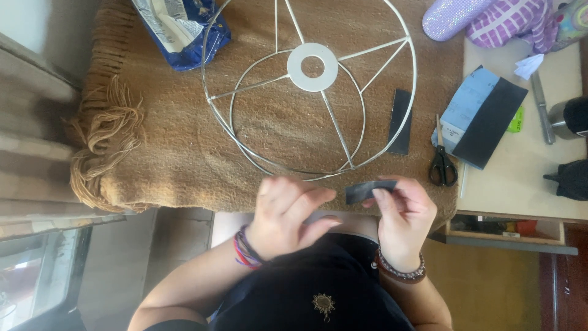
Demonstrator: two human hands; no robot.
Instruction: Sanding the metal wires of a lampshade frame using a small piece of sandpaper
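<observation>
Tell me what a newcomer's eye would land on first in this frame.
Most likely the round wire frame with a white centre ring, lying on the brown fringed blanket. Below it, the right hand pinches a small dark strip while the left hand is close beside it. Black scissors lie at the blanket's right edge.

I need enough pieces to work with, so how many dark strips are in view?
2: one strip pinched in the right hand, another strip lying on the brown blanket inside the wire frame. More may be hidden.
</observation>
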